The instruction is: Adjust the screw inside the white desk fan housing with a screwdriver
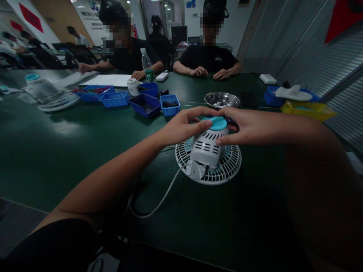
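Observation:
A small white electric fan (207, 149) lies face down on the green table, its round slotted grille (233, 160) under the motor housing. On top of the housing sits a turquoise cap (217, 124). My left hand (181, 124) grips the cap from the left, thumb across its near side and fingers over the far edge. From the right, my right hand (244, 126) curls around the cap and housing, its thumb against the vented side; some of its fingertips are hidden behind. A white cord (167, 200) runs from the bracket at the housing's base toward the near left.
Beyond the fan are blue bins (115, 99), a steel bowl (222, 99) with small white parts, and a bottle (147, 66). A yellow bin (309, 109) stands at right, another fan (58, 102) at left. Two people (208, 60) sit across the table (85, 162).

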`<state>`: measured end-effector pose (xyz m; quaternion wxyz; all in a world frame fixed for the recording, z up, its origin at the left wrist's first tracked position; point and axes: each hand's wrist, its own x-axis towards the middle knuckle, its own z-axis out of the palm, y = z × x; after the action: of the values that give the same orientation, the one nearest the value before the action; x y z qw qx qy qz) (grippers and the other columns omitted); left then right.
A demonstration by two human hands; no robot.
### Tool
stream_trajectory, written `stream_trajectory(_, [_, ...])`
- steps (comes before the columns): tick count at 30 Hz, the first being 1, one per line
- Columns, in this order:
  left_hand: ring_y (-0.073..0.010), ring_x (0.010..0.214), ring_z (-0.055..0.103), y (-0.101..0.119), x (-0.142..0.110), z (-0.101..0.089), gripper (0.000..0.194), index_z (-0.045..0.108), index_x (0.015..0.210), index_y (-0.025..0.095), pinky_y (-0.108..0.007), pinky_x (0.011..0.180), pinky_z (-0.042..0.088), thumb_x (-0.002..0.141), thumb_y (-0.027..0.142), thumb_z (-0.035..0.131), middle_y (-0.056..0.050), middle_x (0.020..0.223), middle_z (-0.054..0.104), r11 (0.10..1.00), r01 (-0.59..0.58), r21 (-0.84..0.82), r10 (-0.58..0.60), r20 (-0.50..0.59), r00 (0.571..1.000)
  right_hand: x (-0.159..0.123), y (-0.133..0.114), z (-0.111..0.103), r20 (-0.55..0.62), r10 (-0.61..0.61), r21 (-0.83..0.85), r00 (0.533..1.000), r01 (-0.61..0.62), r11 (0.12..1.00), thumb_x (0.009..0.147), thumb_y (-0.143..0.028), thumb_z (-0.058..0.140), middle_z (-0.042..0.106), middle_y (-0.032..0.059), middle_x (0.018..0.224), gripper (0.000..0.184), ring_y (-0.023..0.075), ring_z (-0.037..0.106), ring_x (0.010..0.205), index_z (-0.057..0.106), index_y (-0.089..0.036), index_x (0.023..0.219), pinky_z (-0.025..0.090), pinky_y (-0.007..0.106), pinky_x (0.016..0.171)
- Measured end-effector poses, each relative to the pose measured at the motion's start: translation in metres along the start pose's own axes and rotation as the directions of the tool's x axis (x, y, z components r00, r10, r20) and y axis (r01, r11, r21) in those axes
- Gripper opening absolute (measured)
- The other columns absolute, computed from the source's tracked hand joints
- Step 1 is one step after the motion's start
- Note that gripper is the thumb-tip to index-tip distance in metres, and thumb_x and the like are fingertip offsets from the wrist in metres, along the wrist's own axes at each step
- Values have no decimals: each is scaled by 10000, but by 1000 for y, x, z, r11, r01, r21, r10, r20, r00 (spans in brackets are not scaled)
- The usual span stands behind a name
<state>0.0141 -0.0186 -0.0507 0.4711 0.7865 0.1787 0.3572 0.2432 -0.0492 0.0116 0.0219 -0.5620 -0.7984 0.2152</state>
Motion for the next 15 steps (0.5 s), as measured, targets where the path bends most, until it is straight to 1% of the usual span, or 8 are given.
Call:
stream_trajectory(3, [-211, 1005, 762, -4, 0, 0, 552, 736, 1266, 199, -334, 862, 617, 872, 578, 809, -121, 1361, 729, 994, 47, -103, -47, 6, 999, -1, -2, 0, 12, 28, 2, 1000, -28, 1000, 609, -838, 747, 703, 94, 1387, 1041, 372, 718, 1165, 534, -306, 1479, 644, 483, 897])
stream_trajectory(5, [-207, 1004, 763, -6, 1, -1, 529, 736, 1280, 207, -332, 856, 621, 878, 541, 817, -117, 1358, 731, 990, 49, -135, -47, 12, 999, -1, -2, 0, 13, 37, 10, 999, -37, 999, 607, -850, 740, 708, 85, 1382, 1046, 370, 721, 1164, 526, -324, 1485, 644, 478, 890])
stream_trajectory(7, [-204, 998, 763, -7, 1, -1, 492, 734, 1288, 215, -326, 831, 623, 906, 519, 793, -111, 1328, 743, 989, 43, -140, -40, 25, 999, -1, 0, 1, 3, 26, 18, 1000, -26, 999, 623, -852, 728, 722, 89, 1353, 1033, 368, 722, 1161, 531, -312, 1482, 644, 481, 892])
stream_trajectory(9, [-199, 975, 761, -6, 1, 0, 480, 728, 1296, 220, -318, 796, 620, 927, 524, 767, -105, 1300, 750, 992, 35, -120, -32, 31, 999, 0, 4, 1, -9, 4, 16, 1000, -4, 1000, 632, -835, 737, 744, 75, 1308, 992, 365, 729, 1143, 552, -327, 1464, 648, 480, 880])
stream_trajectory(11, [-192, 955, 757, -5, 1, 1, 493, 716, 1304, 219, -309, 769, 613, 931, 541, 753, -105, 1296, 746, 996, 32, -84, -29, 32, 999, 2, 8, 1, -18, -22, 9, 1000, 22, 1000, 636, -810, 757, 759, 49, 1283, 944, 359, 741, 1122, 570, -370, 1450, 656, 474, 858])
stream_trajectory(13, [-185, 953, 750, -4, 1, 2, 507, 705, 1300, 206, -303, 774, 609, 935, 556, 741, -110, 1300, 739, 999, 31, -44, -31, 16, 999, 4, 12, 1, -20, -45, 4, 999, 45, 999, 642, -785, 771, 768, 28, 1271, 898, 357, 751, 1106, 589, -404, 1434, 663, 470, 835])
stream_trajectory(15, [-189, 993, 742, -2, 2, 3, 504, 700, 1278, 186, -303, 805, 608, 944, 561, 723, -119, 1295, 739, 1000, 20, 11, -20, -20, 1000, 4, 14, 2, -27, -75, 2, 997, 75, 997, 655, -764, 773, 782, 8, 1238, 848, 353, 758, 1097, 606, -431, 1417, 667, 467, 819])
